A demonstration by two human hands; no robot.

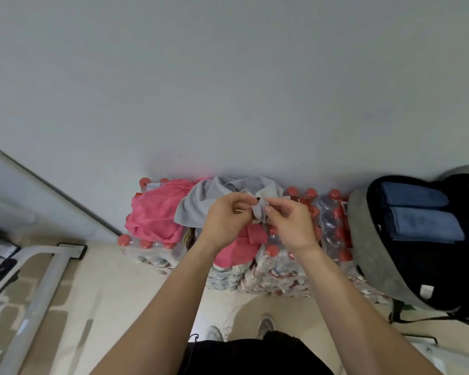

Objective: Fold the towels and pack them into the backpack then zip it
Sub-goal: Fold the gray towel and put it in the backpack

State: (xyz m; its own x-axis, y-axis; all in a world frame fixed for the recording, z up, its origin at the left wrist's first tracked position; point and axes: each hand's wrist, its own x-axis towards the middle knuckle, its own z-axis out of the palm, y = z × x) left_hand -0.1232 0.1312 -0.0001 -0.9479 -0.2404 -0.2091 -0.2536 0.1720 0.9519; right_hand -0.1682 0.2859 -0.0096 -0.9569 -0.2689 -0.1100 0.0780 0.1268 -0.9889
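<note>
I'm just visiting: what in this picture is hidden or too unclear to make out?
All in the head view:
- backpack: cut off by the right edge; its zip cannot be made out.
- grey towel: the left hand and right hand cover the corner they pinch.
- pink towel: partly under the grey towel and the left hand.
- bottle packs: labels too blurred to read.

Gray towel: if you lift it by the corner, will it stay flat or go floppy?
Probably floppy: the gray towel sags in folds over the bottles. Likely light too, since the left hand and right hand pinch its corner with just fingertips.
</note>
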